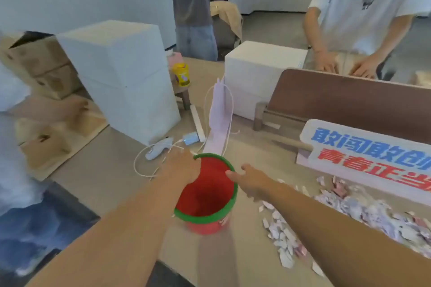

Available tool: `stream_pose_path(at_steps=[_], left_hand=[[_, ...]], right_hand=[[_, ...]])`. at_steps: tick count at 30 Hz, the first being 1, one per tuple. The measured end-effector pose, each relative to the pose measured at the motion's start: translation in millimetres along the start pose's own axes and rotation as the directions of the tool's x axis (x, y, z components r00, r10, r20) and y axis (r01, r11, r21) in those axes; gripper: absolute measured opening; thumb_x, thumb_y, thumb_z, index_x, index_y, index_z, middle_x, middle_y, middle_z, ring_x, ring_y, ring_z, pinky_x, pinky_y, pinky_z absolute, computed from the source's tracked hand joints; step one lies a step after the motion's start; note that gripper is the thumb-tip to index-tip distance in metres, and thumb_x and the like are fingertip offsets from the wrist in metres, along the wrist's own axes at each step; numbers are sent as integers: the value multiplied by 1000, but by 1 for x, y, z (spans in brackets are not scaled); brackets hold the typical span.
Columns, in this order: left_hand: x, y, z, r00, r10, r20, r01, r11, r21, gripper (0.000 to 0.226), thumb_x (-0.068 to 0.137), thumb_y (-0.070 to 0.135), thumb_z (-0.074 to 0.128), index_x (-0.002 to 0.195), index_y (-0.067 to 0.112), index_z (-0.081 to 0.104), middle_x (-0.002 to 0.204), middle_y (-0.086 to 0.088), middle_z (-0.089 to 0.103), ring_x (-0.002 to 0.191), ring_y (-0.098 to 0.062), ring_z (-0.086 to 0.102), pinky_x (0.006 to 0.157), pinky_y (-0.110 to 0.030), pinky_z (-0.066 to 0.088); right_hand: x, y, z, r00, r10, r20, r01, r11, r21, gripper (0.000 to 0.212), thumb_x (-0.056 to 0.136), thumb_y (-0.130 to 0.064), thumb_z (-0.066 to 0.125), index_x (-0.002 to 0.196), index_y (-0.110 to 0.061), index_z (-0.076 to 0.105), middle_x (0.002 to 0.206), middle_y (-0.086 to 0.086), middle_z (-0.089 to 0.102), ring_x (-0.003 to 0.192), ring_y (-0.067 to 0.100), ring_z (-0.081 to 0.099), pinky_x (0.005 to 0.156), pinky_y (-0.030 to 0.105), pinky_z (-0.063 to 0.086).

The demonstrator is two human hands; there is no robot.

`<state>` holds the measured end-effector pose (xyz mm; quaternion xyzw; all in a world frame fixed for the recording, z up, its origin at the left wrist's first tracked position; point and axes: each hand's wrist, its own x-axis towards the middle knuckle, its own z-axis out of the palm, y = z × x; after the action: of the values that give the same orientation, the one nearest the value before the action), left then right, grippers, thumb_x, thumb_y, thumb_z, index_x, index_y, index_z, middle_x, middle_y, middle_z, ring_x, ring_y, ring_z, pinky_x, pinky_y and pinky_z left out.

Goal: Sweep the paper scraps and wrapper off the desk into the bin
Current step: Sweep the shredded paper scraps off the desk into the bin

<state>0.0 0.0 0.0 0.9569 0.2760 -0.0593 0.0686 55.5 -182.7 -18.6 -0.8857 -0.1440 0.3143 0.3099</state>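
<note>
A red bin (205,198) with a green rim stands on the beige desk (112,184), tilted toward me so its inside shows, with nothing visible in it. My left hand (184,165) grips the rim's far left side. My right hand (249,182) holds the rim's right side, thumb over the edge. A wide heap of torn white and pink paper scraps (363,214) lies on the desk to the right of the bin, partly hidden by my right forearm. I cannot pick out a wrapper.
Two white foam boxes (121,77) (261,72) stand behind. A white sign (373,156) with blue and red characters, a brown board (349,105), a pale paper bag (219,119) and a charger with cords (158,149) lie near. Other people stand around the desk.
</note>
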Motion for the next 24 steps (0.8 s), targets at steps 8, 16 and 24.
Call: stream_pose_path(at_steps=[8,16,24], left_hand=[[19,-33,30,996,-26,-85,-14,898,-439,25,95,22,42,101,8,63,80,-6,59,82,-28,58,67,-31,35],[23,53,13,971,151,-183,-225,832,-507,12,85,19,53,75,26,56,70,-12,66,60,-24,61,53,-28,44],[36,91,40,948,227,-221,-303,853,-425,15,79,21,56,67,12,58,54,-11,51,45,-23,55,44,-30,43]], right_hand=[[28,12,46,952,-41,-303,88,986,144,28,94,-26,42,117,-12,48,111,14,62,90,28,54,73,28,36],[11,146,83,922,36,-384,-157,945,-287,75,83,-68,18,145,-25,13,156,15,8,143,29,5,115,43,2],[39,193,106,903,-119,-412,-124,848,-516,62,91,-52,22,146,-25,10,151,17,26,141,30,3,112,45,-2]])
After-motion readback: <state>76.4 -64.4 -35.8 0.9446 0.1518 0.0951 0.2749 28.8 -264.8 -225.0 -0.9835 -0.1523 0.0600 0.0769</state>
